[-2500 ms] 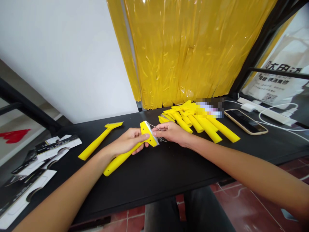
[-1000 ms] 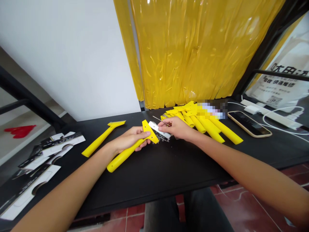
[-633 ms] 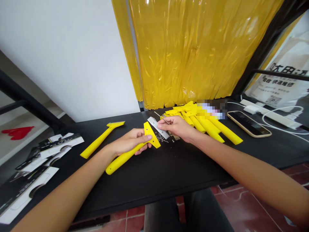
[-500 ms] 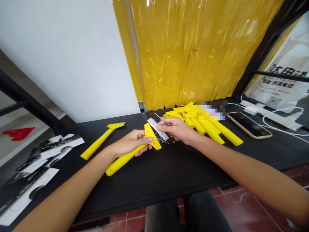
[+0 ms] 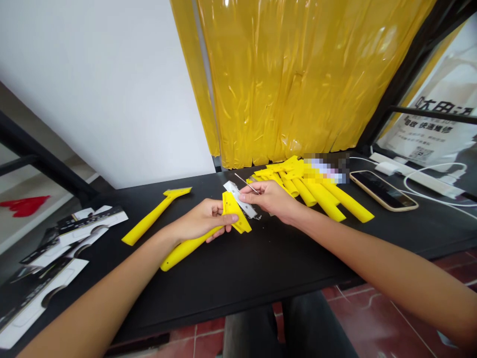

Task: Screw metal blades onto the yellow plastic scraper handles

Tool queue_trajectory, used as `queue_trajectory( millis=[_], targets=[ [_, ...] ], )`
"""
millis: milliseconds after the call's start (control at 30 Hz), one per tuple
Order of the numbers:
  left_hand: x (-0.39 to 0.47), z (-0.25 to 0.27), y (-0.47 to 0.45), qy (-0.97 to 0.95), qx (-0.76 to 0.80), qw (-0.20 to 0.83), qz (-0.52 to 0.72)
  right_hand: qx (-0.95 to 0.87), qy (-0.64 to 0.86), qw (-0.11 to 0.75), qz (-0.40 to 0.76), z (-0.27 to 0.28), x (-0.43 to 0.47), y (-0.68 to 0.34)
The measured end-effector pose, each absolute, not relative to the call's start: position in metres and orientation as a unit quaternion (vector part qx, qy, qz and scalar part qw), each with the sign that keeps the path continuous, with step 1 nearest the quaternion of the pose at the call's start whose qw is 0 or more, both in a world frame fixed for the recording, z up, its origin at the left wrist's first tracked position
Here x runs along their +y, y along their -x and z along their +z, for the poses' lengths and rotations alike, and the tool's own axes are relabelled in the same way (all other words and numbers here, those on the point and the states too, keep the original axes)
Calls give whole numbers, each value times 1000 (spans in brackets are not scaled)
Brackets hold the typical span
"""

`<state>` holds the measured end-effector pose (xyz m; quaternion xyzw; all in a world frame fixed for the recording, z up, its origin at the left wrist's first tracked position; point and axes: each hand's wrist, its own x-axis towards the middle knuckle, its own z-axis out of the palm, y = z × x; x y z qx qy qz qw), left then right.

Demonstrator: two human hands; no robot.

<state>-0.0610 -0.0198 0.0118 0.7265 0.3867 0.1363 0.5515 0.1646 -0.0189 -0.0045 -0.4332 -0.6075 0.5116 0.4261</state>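
Observation:
My left hand (image 5: 212,221) is closed around the neck of a yellow scraper (image 5: 188,248), thumb on its flat head, handle pointing toward me. Pinched in my right hand (image 5: 270,199) is a flat silver metal plate (image 5: 238,200), its lower edge close behind the scraper head; whether they touch I cannot tell. A thin metal rod (image 5: 244,181), like a hex key, also sticks out from my right fingers. Small loose metal parts (image 5: 257,217) lie on the black table below the plate, partly hidden.
Another yellow scraper (image 5: 151,219) lies to the left. Several yellow scrapers (image 5: 328,201) are heaped at the back right, beside a phone (image 5: 383,190), a white power strip (image 5: 421,176) and cables. Black-and-white cards (image 5: 70,278) are piled at the far left. A yellow plastic curtain (image 5: 290,89) hangs behind.
The silver plate has come nearer the scraper head and now partly overlaps behind it. The scraper head has turned slightly. My right hand has shifted a little to the left.

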Motion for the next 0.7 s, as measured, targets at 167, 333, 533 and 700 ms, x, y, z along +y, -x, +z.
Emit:
queue_trajectory(
  millis=[167,333,533,700],
  targets=[
    [-19,10,62,-725,385,552,142,-620,424,429,502,-3,-21,-163],
    [-17,9,63,-725,394,546,144,-627,406,421,515,-12,-21,-160],
    [-15,8,64,-711,402,556,153,-642,408,382,525,-14,-22,-160],
    [-16,11,63,-680,416,581,165,-635,417,374,532,-11,-23,-160]
  ],
)
